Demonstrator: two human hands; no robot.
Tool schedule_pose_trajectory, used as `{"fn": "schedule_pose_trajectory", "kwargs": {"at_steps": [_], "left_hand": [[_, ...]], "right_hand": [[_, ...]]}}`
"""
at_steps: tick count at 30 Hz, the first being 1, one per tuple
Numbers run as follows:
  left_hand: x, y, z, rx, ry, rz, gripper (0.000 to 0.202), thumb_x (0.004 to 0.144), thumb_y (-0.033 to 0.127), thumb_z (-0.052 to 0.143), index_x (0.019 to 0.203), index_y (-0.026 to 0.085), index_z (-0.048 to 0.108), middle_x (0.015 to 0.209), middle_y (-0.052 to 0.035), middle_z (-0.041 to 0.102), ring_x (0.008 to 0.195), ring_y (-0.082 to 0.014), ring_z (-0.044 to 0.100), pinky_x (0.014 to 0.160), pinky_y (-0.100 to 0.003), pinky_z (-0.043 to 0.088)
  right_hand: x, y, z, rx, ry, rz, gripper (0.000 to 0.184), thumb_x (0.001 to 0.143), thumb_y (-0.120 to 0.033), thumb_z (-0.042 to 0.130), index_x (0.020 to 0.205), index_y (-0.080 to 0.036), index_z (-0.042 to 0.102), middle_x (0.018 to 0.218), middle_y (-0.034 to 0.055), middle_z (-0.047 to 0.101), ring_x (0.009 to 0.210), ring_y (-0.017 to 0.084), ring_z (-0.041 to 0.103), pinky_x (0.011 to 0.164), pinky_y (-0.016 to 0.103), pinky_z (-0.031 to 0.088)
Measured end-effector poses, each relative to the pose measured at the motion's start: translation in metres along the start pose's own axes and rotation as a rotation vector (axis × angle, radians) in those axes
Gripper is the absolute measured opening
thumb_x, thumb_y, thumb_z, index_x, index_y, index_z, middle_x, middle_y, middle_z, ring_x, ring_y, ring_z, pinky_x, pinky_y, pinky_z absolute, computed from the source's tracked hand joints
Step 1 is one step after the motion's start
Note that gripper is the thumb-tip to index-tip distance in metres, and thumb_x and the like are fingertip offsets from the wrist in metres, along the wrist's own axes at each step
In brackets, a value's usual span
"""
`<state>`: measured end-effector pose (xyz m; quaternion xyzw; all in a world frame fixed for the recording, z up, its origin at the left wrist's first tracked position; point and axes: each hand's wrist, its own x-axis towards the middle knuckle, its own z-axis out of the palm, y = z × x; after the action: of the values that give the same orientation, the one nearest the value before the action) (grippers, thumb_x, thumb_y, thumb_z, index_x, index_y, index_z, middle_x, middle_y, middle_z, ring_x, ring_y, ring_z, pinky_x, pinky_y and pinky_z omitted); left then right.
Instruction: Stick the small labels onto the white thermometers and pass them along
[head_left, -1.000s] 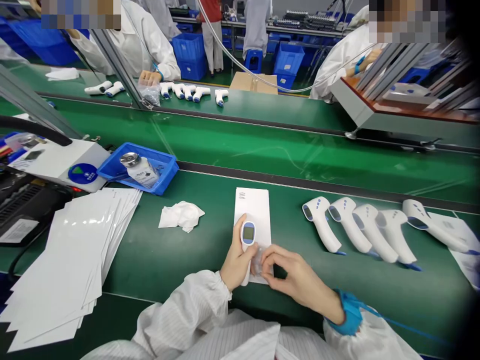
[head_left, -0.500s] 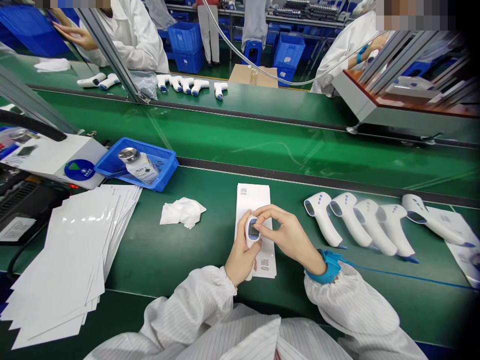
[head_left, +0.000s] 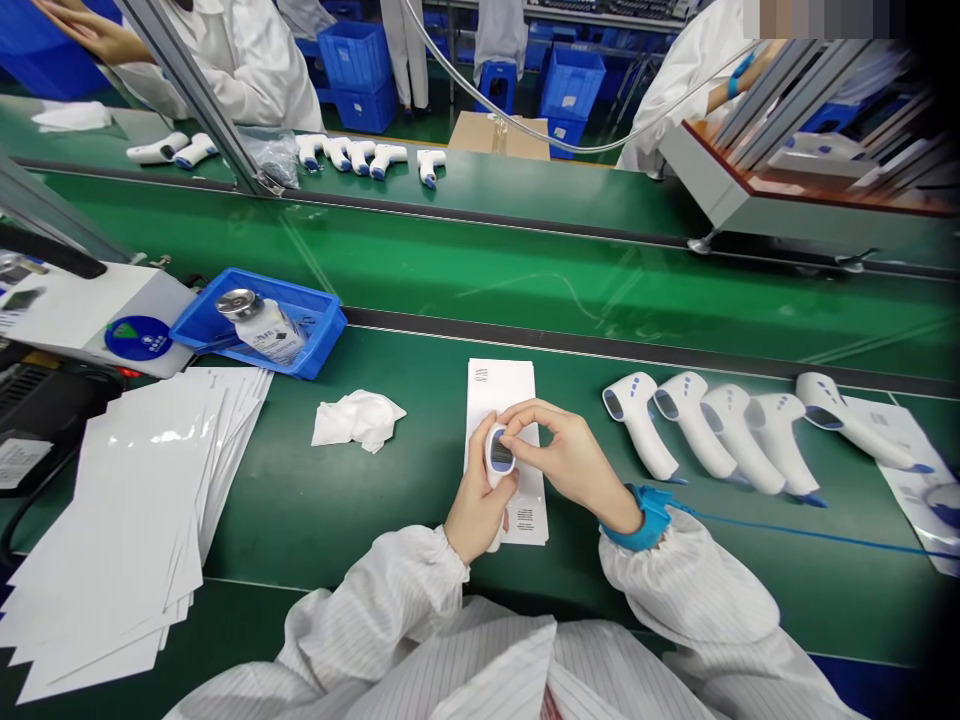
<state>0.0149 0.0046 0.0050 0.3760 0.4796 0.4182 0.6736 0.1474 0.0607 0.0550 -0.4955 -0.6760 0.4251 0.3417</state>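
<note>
- At left, a metal-capped bottle is held in a blue tray.
- Nearer, a crumpled tissue is laid to the tray's right.
- Far off, a cardboard box is seen, blue bins stacked beyond.

- No word or number can be read surely.
- Left: round blue sticker with green triangle, on white machine; letters too small.
- Left, nearer centre: bottle with dark printing, unclear.
- Centre: white paper with small print lines, unreadable.
</note>
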Motion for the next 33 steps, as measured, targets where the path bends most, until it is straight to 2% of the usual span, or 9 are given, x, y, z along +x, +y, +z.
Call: {"fn": "schedule_pose_trajectory", "kwargs": {"at_steps": [10, 17, 20, 26, 33], "left_hand": [[-0.0004, 0.0015, 0.0002, 0.008, -0.014, -0.002, 0.067, 0.089, 0.029, 0.053, 0.146, 0.039, 0.020, 0.153, -0.0077, 0.030, 0.048, -0.0048, 0.053, 0.033, -0.022, 0.040], [0.0015, 0.0011, 0.0011, 0.038, 0.028, 0.012, 0.071, 0.087, 0.026, 0.055, 0.149, 0.033, 0.022, 0.146, -0.0083, 0.042, 0.076, -0.0182, 0.065, 0.051, -0.027, 0.052], [0.0015, 0.0009, 0.0009, 0.036, 0.025, 0.002, 0.072, 0.087, 0.026, 0.055, 0.149, 0.034, 0.021, 0.146, -0.0088, 0.042, 0.069, -0.0162, 0.064, 0.046, -0.026, 0.049], [0.0009, 0.0024, 0.0005, 0.045, -0.003, -0.005, 0.068, 0.089, 0.027, 0.052, 0.147, 0.038, 0.020, 0.152, -0.0083, 0.034, 0.045, -0.0047, 0.051, 0.034, -0.024, 0.041], [-0.0010, 0.0026, -0.0003, 0.025, -0.027, 0.010, 0.071, 0.087, 0.029, 0.055, 0.147, 0.039, 0.018, 0.152, -0.0086, 0.032, 0.047, -0.0064, 0.053, 0.036, -0.026, 0.041]], "right_hand": [[0.0051, -0.0014, -0.0054, -0.009, -0.050, 0.013, 0.007, 0.077, -0.016, 0.064, 0.073, -0.022, 0.064, 0.096, 0.0010, 0.072, 0.091, 0.018, 0.067, 0.087, 0.033, 0.048], [0.0071, -0.0048, -0.0085, 0.010, -0.087, 0.032, 0.008, 0.077, -0.015, 0.064, 0.072, -0.021, 0.064, 0.094, 0.0003, 0.072, 0.091, 0.017, 0.067, 0.086, 0.030, 0.048], [0.0076, -0.0052, -0.0087, 0.012, -0.085, 0.028, 0.009, 0.076, -0.013, 0.064, 0.071, -0.021, 0.063, 0.093, 0.0001, 0.072, 0.091, 0.017, 0.067, 0.086, 0.030, 0.047], [0.0071, -0.0043, -0.0074, 0.019, -0.083, 0.006, 0.010, 0.077, -0.013, 0.064, 0.071, -0.021, 0.063, 0.094, -0.0004, 0.071, 0.093, 0.016, 0.066, 0.086, 0.029, 0.047], [0.0073, -0.0060, -0.0068, 0.005, -0.082, 0.011, 0.011, 0.076, -0.012, 0.063, 0.070, -0.022, 0.063, 0.095, -0.0002, 0.071, 0.092, 0.016, 0.066, 0.086, 0.030, 0.046]]}}
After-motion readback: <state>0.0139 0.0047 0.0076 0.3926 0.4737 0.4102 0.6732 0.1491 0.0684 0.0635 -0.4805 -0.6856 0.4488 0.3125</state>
